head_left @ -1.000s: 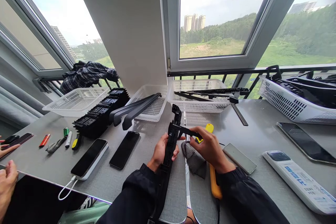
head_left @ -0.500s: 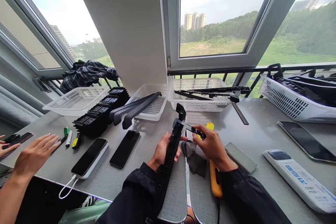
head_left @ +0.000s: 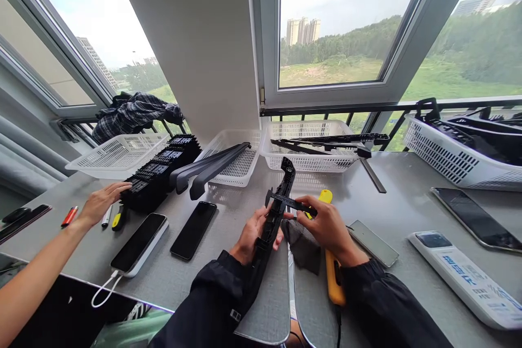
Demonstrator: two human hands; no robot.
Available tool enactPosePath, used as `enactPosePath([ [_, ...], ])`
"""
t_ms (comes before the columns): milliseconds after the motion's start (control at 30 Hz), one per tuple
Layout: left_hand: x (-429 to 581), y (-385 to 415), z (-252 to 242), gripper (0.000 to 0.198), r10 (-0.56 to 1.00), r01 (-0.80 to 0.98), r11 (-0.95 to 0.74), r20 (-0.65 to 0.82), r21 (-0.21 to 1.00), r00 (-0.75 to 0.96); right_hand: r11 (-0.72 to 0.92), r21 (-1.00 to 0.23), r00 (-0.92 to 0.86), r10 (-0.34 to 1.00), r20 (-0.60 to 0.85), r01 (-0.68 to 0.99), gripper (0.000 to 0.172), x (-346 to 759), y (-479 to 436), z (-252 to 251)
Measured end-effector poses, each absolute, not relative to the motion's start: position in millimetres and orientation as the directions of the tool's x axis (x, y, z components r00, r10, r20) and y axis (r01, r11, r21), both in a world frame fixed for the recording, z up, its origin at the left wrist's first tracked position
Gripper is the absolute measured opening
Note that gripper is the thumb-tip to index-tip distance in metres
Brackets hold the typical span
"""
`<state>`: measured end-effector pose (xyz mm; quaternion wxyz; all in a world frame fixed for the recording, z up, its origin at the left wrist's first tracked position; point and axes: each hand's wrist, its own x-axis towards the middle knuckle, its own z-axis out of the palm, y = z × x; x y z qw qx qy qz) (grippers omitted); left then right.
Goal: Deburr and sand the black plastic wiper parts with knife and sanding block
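Note:
My left hand (head_left: 249,236) is wrapped round a long black plastic trim piece (head_left: 267,247), which slants up and away from my sleeve. In my right hand (head_left: 328,223) is a dark caliper (head_left: 290,202), gripped between thumb and fingers. Its beam crosses the trim piece near the curved upper end, with the jaws around or beside the piece; exact contact is too small to tell. Below my right hand lie a dark grey cloth (head_left: 304,244) and a yellow-orange tool handle (head_left: 335,277) with a cord. A yellow knob-like end (head_left: 325,196) shows behind the fingers.
A co-worker's hand (head_left: 101,204) touches a stack of black plastic parts (head_left: 153,179). Behind stand white baskets (head_left: 310,164), one holding black strips (head_left: 334,144). Grey bars (head_left: 220,168) rest on another. Phones (head_left: 193,231) and a white power strip (head_left: 465,277) lie around.
The caliper has turned and shifted slightly down along the trim piece, which tilts a little more to the right. A co-worker's hand has moved right to the black stack; another hand has left view.

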<state>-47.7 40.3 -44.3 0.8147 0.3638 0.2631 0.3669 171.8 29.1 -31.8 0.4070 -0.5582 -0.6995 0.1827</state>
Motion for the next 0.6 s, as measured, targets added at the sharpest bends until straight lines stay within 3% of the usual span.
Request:
enactPosePath([
  [167,-46.4,34.4,-33.7,0.064,0.789,-0.414,0.45,-0.135,0.791,0.599,0.3,-0.661,-0.012,0.915,0.402,0.688,0.024,171.8,28.0,-35.0],
  [433,-47.4,26.7,-24.4,0.063,0.842,-0.458,0.366,-0.08,0.81,0.533,0.355,-0.677,0.009,0.882,0.471,0.645,0.027,167.7,25.5,-30.9],
  [600,-44.6,28.8,-26.9,0.058,0.841,-0.386,0.347,-0.102,0.854,0.531,0.263,-0.696,0.132,0.878,0.459,0.668,0.035,175.8,31.6,-35.0],
])
